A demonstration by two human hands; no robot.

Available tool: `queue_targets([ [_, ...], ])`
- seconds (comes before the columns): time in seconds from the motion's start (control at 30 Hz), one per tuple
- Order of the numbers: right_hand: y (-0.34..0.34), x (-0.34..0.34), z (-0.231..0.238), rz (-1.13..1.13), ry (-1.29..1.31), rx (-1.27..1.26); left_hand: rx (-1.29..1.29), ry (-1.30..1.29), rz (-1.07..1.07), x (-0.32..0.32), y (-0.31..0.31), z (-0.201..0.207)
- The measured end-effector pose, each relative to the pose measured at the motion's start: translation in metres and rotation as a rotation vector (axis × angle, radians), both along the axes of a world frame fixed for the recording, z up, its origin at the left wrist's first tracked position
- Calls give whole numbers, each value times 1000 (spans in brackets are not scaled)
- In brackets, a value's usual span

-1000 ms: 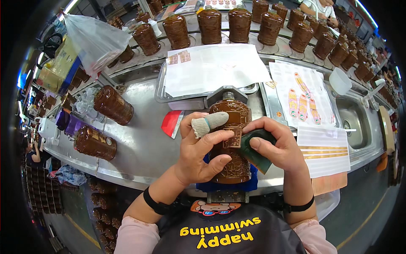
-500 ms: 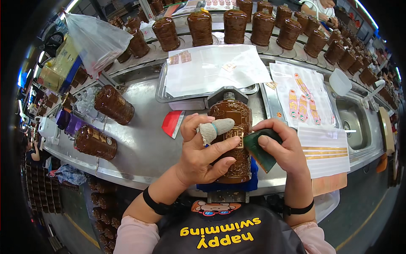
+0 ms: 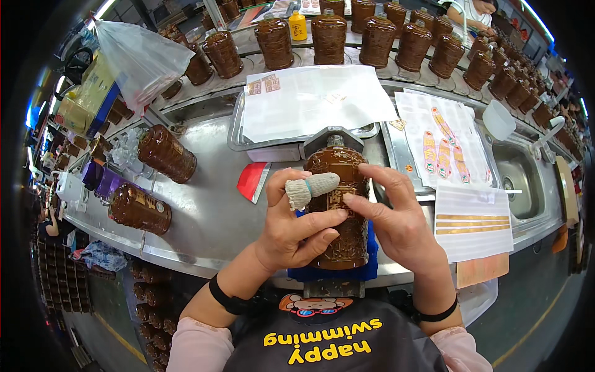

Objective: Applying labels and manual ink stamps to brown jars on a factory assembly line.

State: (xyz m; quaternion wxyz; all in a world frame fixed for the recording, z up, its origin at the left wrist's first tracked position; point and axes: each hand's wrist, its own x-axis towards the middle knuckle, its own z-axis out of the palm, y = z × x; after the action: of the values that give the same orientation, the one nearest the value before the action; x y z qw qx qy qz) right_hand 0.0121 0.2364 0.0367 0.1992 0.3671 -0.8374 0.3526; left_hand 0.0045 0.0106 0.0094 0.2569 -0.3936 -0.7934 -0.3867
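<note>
We see a brown embossed bottle point(image 3: 338, 208) lying neck-up at frame centre on a blue pad point(image 3: 365, 263) on the steel tabletop point(image 3: 211, 217). A small label looks already set on its front, so the sticking seems mostly done; pressing it flat looks like what's left, as we judge. Left hand point(image 3: 297, 226), index finger in a cloth cot, curls around the bottle's left side, fingers closed on it. Right hand point(image 3: 400, 226) lies across the right side, fingertips on the label, fingers spread, no closed grip. Bottle sits between both hands, touching each. Label sheets point(image 3: 443, 146) sit upper right, two finished-looking bottles point(image 3: 152, 180) lie at left, and a row of upright bottles point(image 3: 384, 37) runs along the top.
</note>
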Motion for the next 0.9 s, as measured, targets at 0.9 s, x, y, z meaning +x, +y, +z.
queue_targets([
  [0.9,3,-8,15,-138,-144,-277,-293,66,-11,23,-3,18],
])
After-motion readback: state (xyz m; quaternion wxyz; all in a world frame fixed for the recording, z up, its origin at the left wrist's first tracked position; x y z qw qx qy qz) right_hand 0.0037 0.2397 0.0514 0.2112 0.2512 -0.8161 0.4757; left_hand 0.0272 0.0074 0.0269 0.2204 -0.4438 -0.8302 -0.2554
